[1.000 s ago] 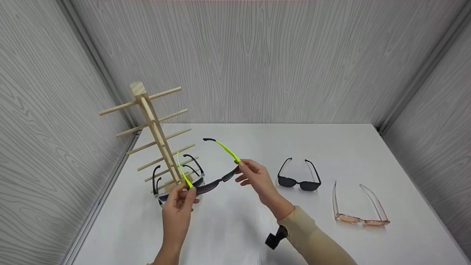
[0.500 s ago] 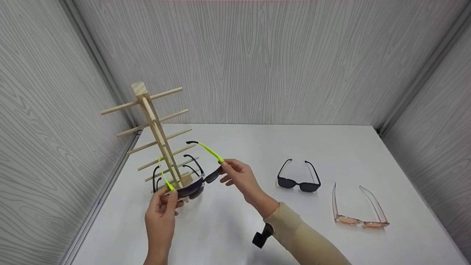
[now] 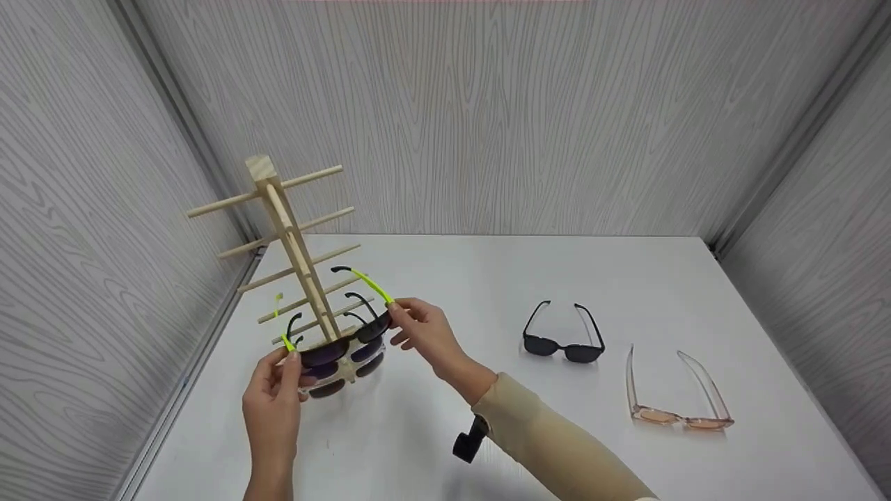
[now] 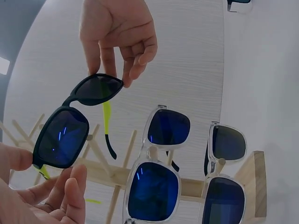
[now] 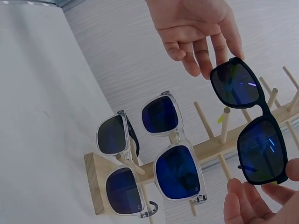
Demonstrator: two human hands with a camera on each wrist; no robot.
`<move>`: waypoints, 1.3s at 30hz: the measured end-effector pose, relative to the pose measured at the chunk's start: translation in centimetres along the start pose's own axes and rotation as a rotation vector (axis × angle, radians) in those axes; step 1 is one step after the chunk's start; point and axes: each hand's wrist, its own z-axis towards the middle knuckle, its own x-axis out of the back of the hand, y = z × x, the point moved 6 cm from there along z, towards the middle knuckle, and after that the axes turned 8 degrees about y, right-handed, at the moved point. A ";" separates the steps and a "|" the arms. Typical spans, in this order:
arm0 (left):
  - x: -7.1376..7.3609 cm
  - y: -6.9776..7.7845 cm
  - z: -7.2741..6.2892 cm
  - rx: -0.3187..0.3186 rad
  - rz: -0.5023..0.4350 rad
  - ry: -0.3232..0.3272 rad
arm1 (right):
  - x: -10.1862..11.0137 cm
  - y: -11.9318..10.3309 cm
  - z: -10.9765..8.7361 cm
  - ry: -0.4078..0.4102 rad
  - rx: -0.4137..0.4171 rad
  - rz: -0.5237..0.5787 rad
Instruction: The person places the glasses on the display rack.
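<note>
Black-framed sunglasses [image 3: 327, 353] with neon yellow temples are held by both hands in front of a wooden peg stand [image 3: 296, 254]. My left hand [image 3: 273, 390] pinches one hinge corner; my right hand [image 3: 428, 337] pinches the other, thumbs against the frame. The temples point away, one to each side of the stand's post, near the lower pegs. Below them, two clear-framed sunglasses hang on the lowest pegs: an upper pair with blue lenses [image 4: 152, 191] and a lower pair [image 5: 122, 189] with dark lenses. In the head view, the held sunglasses partly cover them.
Black sunglasses [image 3: 562, 348] lie with temples unfolded on the white table [image 3: 445, 445], right of the hands. Farther right and nearer lie pink-framed glasses [image 3: 682, 417], also unfolded. The stand's upper pegs [image 3: 313, 175] carry nothing. Grey panels [image 3: 487, 118] wall the table.
Both hands have moved left with the yellow-templed sunglasses, from right of the stand to in front of its post. The stand and the glasses on the table stay where they were.
</note>
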 end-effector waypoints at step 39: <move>0.7 -2.8 2.8 0.078 0.030 0.008 | -2.0 2.3 2.4 0.002 -0.042 -0.107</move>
